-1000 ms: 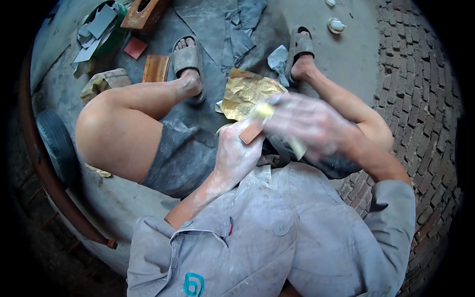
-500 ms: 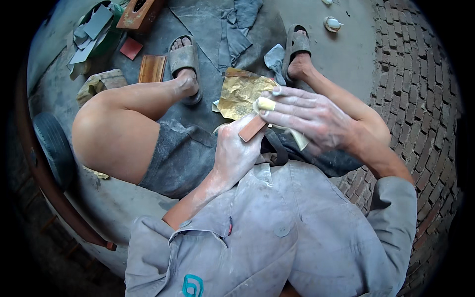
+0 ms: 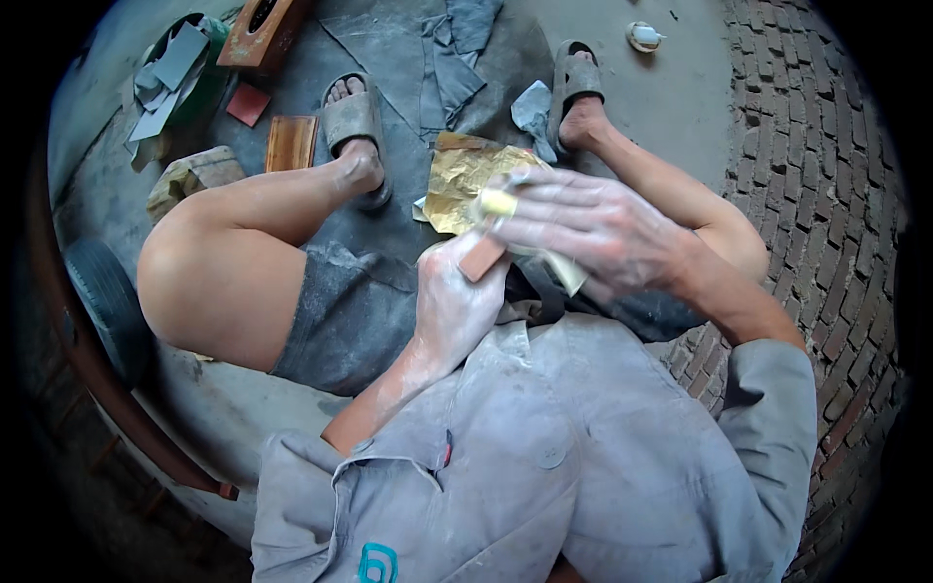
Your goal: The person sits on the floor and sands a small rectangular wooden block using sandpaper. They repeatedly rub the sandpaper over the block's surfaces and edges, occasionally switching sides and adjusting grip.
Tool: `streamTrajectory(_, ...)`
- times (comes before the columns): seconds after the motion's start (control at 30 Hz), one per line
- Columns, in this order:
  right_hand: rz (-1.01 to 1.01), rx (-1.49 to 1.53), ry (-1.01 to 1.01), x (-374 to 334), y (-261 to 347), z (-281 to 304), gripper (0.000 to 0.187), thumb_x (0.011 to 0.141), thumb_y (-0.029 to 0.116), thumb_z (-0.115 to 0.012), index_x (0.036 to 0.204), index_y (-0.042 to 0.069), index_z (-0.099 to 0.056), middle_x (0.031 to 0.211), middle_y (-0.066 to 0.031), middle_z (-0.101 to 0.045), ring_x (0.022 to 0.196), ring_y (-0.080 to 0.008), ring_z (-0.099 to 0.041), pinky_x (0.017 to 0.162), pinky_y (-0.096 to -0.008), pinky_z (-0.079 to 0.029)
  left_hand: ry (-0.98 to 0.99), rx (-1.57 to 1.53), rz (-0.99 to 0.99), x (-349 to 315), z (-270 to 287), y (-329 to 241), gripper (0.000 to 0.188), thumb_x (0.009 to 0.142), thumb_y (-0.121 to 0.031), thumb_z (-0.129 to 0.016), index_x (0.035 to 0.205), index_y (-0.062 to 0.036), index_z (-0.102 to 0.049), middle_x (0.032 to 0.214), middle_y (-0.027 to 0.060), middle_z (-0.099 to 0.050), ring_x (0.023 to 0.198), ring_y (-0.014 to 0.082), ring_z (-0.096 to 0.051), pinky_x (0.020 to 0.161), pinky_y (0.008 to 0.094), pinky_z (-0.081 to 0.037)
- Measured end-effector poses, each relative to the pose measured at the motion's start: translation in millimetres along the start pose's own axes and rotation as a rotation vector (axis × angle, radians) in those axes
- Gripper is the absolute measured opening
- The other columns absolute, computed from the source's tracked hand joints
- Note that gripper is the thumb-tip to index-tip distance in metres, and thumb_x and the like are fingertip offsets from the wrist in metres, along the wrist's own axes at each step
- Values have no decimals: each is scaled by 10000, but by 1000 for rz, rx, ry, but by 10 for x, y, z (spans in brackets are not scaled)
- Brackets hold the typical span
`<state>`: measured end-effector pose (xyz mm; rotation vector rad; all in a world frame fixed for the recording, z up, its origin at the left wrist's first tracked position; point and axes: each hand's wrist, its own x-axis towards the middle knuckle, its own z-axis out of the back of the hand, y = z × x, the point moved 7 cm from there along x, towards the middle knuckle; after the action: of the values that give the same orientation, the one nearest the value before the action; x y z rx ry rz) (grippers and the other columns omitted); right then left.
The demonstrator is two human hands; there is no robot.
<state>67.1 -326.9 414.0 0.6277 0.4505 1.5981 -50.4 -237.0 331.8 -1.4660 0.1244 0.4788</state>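
Observation:
Between my bent legs, my left hand [image 3: 457, 303] is closed round a small reddish-brown wooden block [image 3: 482, 257], one end of which sticks out above the fist. My right hand [image 3: 612, 231] lies across the block's far part, its fingers together, long and blurred at the tips. Under its palm a pale yellow sheet that looks like sandpaper [image 3: 562, 270] pokes out. A yellow patch [image 3: 499, 202] shows at one of these fingertips. White dust coats both hands. Just beyond them lies a crumpled golden-brown paper sheet [image 3: 457, 180]. The block's far end is hidden by my fingers.
On the ground at the left lie a wooden panel [image 3: 292, 143], a red square [image 3: 248, 104], a reddish box with an oval hole [image 3: 258, 34] and a bin of scraps [image 3: 209, 92]. A tyre [image 3: 105, 296] stands far left. Brick paving [image 3: 812, 194] runs along the right.
My right hand has slid a little left over the wooden block and its fingers are now smeared by motion. The left hand keeps its hold; the whole view has shifted slightly.

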Motion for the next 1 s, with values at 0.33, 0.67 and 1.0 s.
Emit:
streamTrajectory(0.33, -106, -41, -125, 11, 76, -92, 542, 814, 106, -685, 1338, -33, -664, 1340, -218, -702, 1290, -376, -661, 1180, -487, -479, -232, -178, 4, -21, 160, -22, 297, 872, 0, -702, 1163, 54, -730, 944, 172, -775, 872, 179, -749, 757, 321, -564)
streamTrajectory(0.67, -228, -124, -181, -117, -83, 50, 491, 853, 81, -680, 1329, -35, -651, 1369, -213, -678, 1288, -367, -658, 1171, -482, -484, -273, -84, -42, -157, 152, -53, 337, 955, 13, -691, 1286, 79, -692, 1194, 225, -766, 1067, 240, -754, 914, 326, -559)
streamTrajectory(1.0, -200, -60, -281, 90, 257, -133, 526, 800, 132, -711, 1290, -51, -665, 1285, -236, -706, 1269, -366, -671, 1119, -436, -534, -290, -35, -62, -216, 135, 4, 329, 1018, -66, -620, 1326, 35, -678, 1070, 120, -754, 956, 195, -740, 847, 282, -575)
